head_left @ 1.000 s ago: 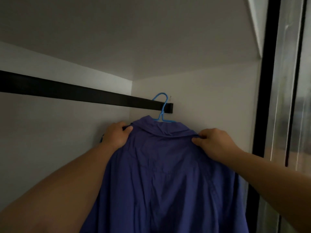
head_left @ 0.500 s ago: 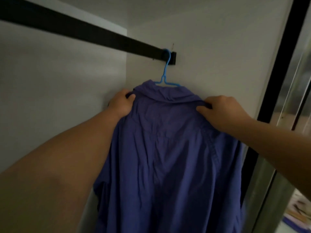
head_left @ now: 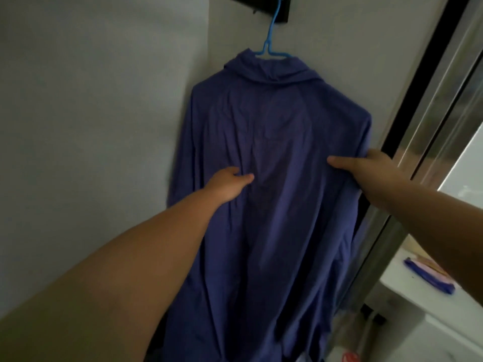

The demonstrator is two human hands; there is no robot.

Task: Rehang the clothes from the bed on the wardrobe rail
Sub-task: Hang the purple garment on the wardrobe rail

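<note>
A: Where's the shirt (head_left: 274, 163) rn?

B: On the blue hanger (head_left: 270, 45), hook over the black rail (head_left: 283, 7) at the top edge of frame, right by the rail's end at the wardrobe's back-right corner. Back of the shirt faces the camera.

A: Long axis?

B: Vertical, collar up just under the hanger neck, hem down past the bottom of frame. It hangs a bit skewed, lower part drifts left toward the pale side wall (head_left: 104, 126).

A: Hands?

B: 2 on the cloth, both approx mid-back. Left hand (head_left: 230, 184) lies on the centre of the back, thumb out to the right; other fingers are behind the hand, so can't tell if it's flat or pinching fabric. Right hand (head_left: 366, 168) is at the shirt's right edge, thumb laid across the front, fingers wrapped round the edge, so it grips the cloth there.

A: Edges, room?

B: Left edge of the shirt sits near the side wall, w/ a thin gap. Right edge is close to the dark door frame (head_left: 418, 100) and the shiny sliding door (head_left: 449, 108) beside it. Behind is the back wall. Open room is mostly toward the camera. Bottom right, outside the wardrobe, a white surface (head_left: 418, 304) w/ a folded blue-pink item (head_left: 431, 276), well apart from the shirt.
</note>
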